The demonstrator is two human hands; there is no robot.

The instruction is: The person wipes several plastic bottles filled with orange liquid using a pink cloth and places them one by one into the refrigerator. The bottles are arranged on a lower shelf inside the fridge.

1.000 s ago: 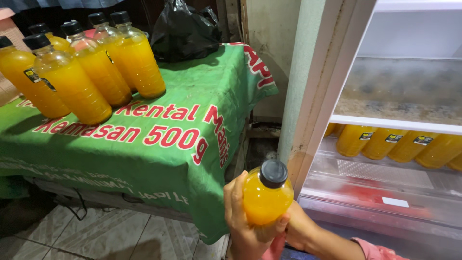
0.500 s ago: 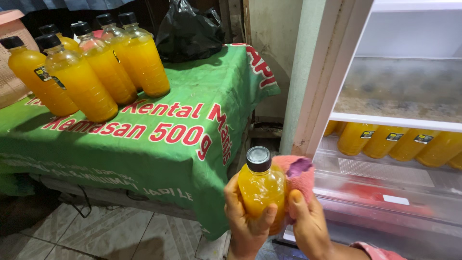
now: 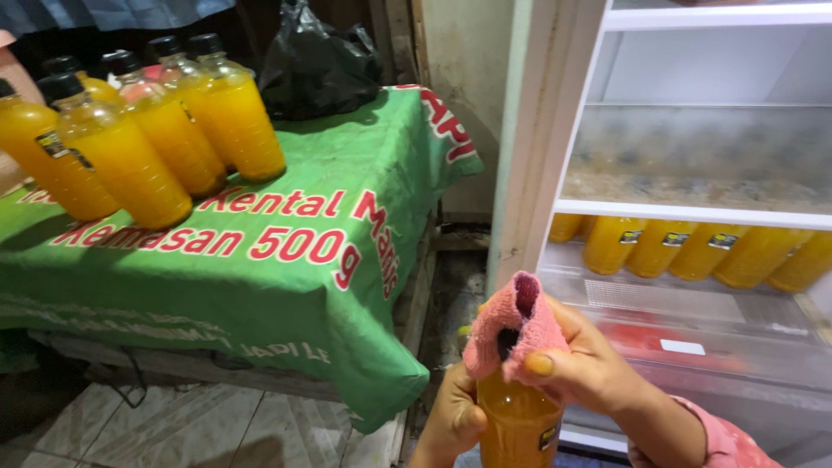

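One bottle of orange juice point(image 3: 517, 423) is in hand, low in the near middle of the view, just in front of the open fridge point(image 3: 555, 130). The left hand point(image 3: 452, 422) is curled closed around the bottle's body from the left side, holding it upright. The right hand point(image 3: 582, 364) is closed over a pink cloth point(image 3: 513, 328), pressing it down over the bottle's top so that the cap is mostly hidden; only a dark patch shows through a fold.

Judging from how things lie, the wiping is under way on this bottle and not finished, since the cloth covers only the top and the body below looks untouched by it. Several bottles point(image 3: 685, 251) of the same juice already lie on the fridge shelf to the far right, behind a clear ledge. Six or so more bottles point(image 3: 156, 130) stand upright on the green printed cloth point(image 3: 286, 251) covering the table at the left, well apart from the hands, beside a black plastic bag point(image 3: 316, 65). By that reckoning, a good share of the batch remains outside the fridge.
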